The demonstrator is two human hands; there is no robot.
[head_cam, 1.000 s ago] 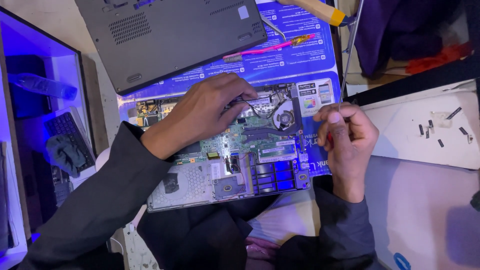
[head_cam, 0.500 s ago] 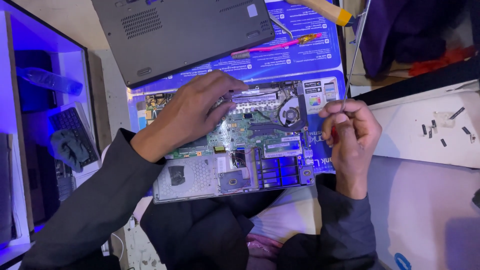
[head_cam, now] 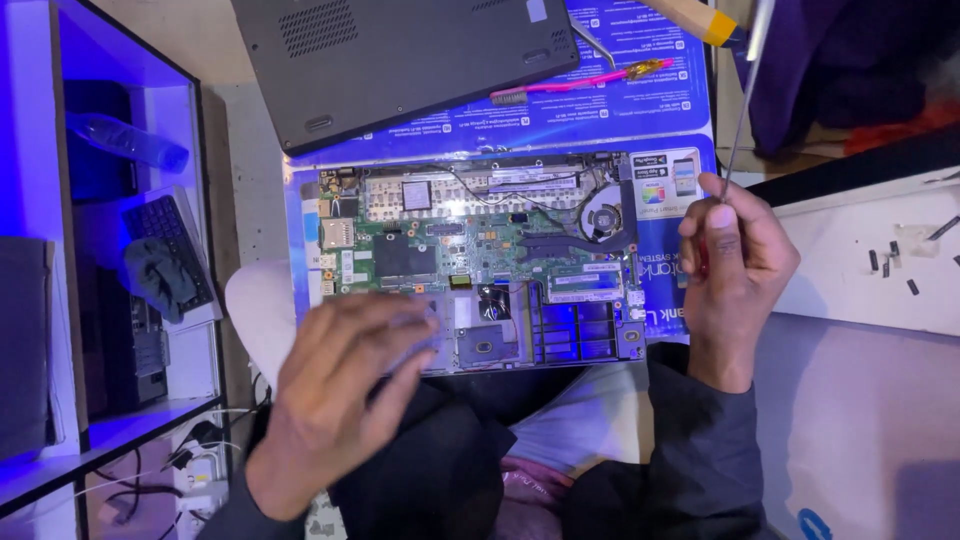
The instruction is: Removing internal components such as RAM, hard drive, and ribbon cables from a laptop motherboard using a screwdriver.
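Holding the screwdriver (head_cam: pixel 742 95) upright in my right hand (head_cam: pixel 735 265), I have the fingers curled shut around its handle, thumb pressed on the near side. The thin metal shaft rises out of the top of my fist and runs away from me, leaning a little to the right, so its long axis goes nearly straight up the view and the tip points off toward the far edge. I can't make out the tip itself; it seems to pass out of view at the top. Gripped this way, the tool stands clear of the board instead of resting on it.

My left hand (head_cam: pixel 345 385) hovers, blurred, over the near left corner of the opened laptop base (head_cam: pixel 470 260), fingers spread and loosely open, holding nothing. Its fingertips sit above the lower edge of the chassis, near the dark square module there.

The base lies across my lap with its long side running left to right, green circuit board facing up and the round fan (head_cam: pixel 603 215) at the right end, just beside my right hand. It rests on a blue printed mat (head_cam: pixel 600 100), probably to keep the parts off the surface beneath. The removed grey bottom cover (head_cam: pixel 400 60) lies beyond it, tilted, with a pink brush (head_cam: pixel 580 82) beside it. Small dark screws (head_cam: pixel 890 262) sit apart on the white table (head_cam: pixel 850 300) to my right.
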